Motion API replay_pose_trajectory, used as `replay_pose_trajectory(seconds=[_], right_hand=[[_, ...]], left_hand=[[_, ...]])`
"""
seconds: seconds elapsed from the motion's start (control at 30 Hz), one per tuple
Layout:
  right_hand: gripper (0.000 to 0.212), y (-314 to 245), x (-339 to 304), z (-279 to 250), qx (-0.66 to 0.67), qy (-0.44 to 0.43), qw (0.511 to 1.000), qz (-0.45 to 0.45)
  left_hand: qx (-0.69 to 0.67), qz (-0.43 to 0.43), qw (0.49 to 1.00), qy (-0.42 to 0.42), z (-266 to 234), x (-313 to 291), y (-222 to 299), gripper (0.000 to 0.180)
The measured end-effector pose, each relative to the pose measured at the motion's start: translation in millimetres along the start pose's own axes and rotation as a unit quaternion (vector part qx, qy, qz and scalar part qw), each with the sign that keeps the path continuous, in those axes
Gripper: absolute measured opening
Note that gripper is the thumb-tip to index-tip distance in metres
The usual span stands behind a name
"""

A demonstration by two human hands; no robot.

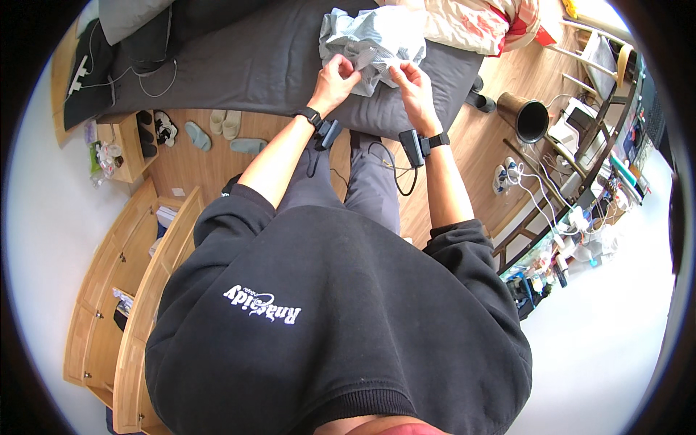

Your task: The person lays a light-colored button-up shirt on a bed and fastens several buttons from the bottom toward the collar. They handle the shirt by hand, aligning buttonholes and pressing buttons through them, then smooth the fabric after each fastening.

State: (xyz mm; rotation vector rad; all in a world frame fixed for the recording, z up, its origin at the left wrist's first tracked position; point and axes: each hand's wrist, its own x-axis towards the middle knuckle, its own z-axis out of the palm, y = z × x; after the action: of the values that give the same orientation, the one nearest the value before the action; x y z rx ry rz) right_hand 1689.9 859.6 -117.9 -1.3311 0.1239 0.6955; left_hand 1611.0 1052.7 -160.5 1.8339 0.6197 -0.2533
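A crumpled light blue-and-white striped cloth (395,36), which looks like a shirt, lies at the near edge of the grey bed (239,61). My left hand (336,78) is closed on its near left part, the fingers pinched together around a fold. To the right, my right hand (413,81) pinches the near right part between thumb and fingers. Pale loose fabric bunches up between the two hands. Each wrist wears a black strap with a small black device.
A red-and-cream quilt (464,25) lies beyond the cloth on the right. White cables (156,87) run over the bed's left side. Slippers (246,146) and shoes stand on the floor. A dark bin (533,121) and a cluttered desk stand right; an open wooden cabinet (156,268) stands left.
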Motion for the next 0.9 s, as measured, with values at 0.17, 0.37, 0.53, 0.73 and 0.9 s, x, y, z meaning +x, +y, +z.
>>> replay_pose_trajectory(seconds=[0.17,0.37,0.53,0.73,0.9], right_hand=[[0.018,5,5,3,-0.217,0.073,0.970,-0.085],[0.020,9,-14,9,-0.364,0.097,0.922,-0.087],[0.016,27,-19,7,-0.204,0.061,0.976,-0.032],[0.023,26,-25,5,-0.043,0.007,0.998,0.037],[0.022,13,-25,1,-0.055,-0.011,0.998,0.036]], left_hand=[[-0.162,-0.060,0.975,-0.139,-8,-13,9,0.028],[-0.235,-0.067,0.966,-0.090,-17,-35,29,0.023],[-0.262,-0.029,0.963,-0.054,-14,-50,38,0.023],[-0.236,0.009,0.971,-0.031,-14,-42,35,0.024],[-0.176,0.011,0.984,-0.036,-21,-35,36,0.021]])
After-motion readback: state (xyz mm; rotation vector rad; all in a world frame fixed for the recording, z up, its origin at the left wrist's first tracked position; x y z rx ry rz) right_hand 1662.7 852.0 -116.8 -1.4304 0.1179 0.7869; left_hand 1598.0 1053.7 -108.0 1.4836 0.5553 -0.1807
